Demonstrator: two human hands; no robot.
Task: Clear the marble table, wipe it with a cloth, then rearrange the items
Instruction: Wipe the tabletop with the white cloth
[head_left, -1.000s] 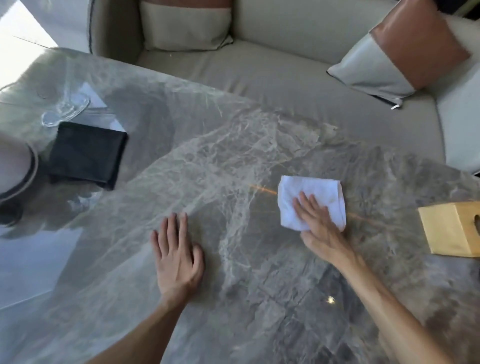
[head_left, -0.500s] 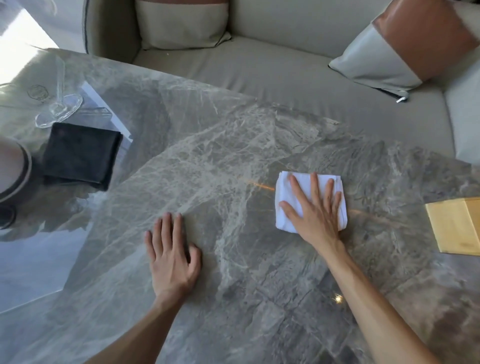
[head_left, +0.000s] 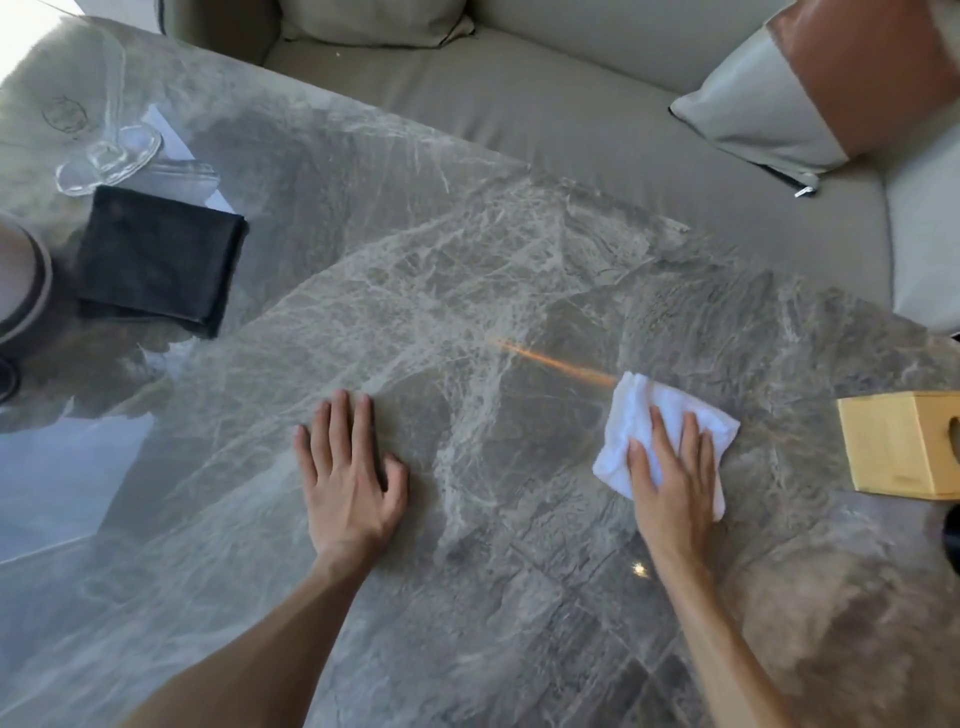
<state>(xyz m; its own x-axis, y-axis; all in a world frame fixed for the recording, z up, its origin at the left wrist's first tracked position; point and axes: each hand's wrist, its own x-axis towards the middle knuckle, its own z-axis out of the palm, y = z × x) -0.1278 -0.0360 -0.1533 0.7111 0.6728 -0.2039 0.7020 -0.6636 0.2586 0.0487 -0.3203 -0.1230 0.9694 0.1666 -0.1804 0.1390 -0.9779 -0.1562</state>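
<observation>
1. Marble bench (head_left: 467, 260) is the big grey top with pale lines, and it sits right next to a soft sofa (head_left: 519, 104) with a cushion (head_left: 810, 88) on it.
2. Wiping looks like the step going on now, so the job seems to be in its middle part.
3. The white cloth (head_left: 644, 410) lies flat on the bench, a bit right of the middle.
4. The right hand (head_left: 672, 473) lies on top of the cloth with its fingers spread out flat. It presses down and does not pinch the cloth.
5. The left hand (head_left: 348, 467) lies flat on the bare bench, fingers apart, and holds nothing. It is well away from the cloth.
6. The middle of the bench has no things on it, so the clearing looks mostly done there.
7. Some things are at the edges: a wooden box (head_left: 904, 447) near the cloth on the right, and a folded black cloth (head_left: 161, 260) far left, with a clear glass thing (head_left: 109, 156) just behind it.
8. A round thing (head_left: 21, 280) at the far left edge is cut off, so I cannot tell what it is.
9. I think more wiping is left, and then the things must go back in their places.
</observation>
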